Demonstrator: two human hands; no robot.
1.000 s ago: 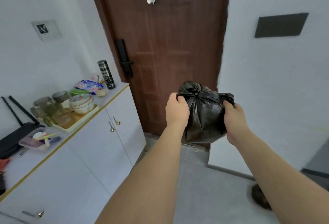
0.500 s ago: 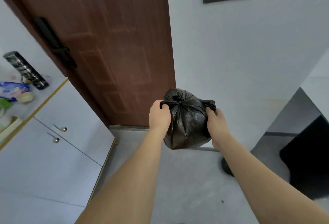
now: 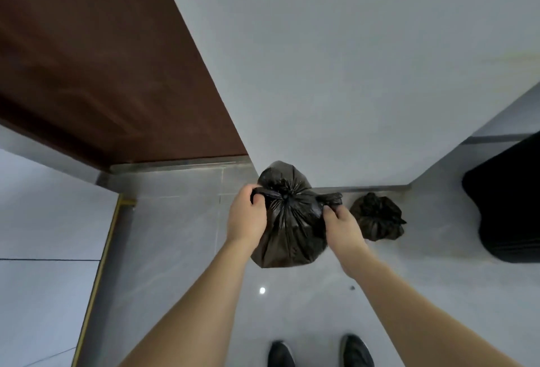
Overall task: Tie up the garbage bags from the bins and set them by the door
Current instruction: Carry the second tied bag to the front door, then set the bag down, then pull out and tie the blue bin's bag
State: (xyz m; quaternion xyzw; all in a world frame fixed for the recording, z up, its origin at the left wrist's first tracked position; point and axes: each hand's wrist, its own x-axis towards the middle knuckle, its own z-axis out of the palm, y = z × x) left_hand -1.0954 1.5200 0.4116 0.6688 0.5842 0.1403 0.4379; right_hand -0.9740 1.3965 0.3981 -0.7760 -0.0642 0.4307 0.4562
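We are holding a tied garbage bag up over the floor, just to the right of the door.

Starting from the door [image 3: 102, 60]: its brown panel is filling the upper left, and the grey floor [image 3: 175, 220] is running out from its threshold. Right of the door, in front of the white wall, the black garbage bag [image 3: 287, 226] is hanging between our hands; it is looking soft, crinkly and light, sagging below the knot, so we are judging the two knot tails the safest places to hold. Our left hand [image 3: 245, 214] is clenching the left tail, fingers curled round it. Our right hand [image 3: 342, 226] is pinching the right tail between fingertips [image 3: 331, 211] and thumb. Farther right of the door, a second tied bag [image 3: 377, 217] is sitting on the floor against the wall.
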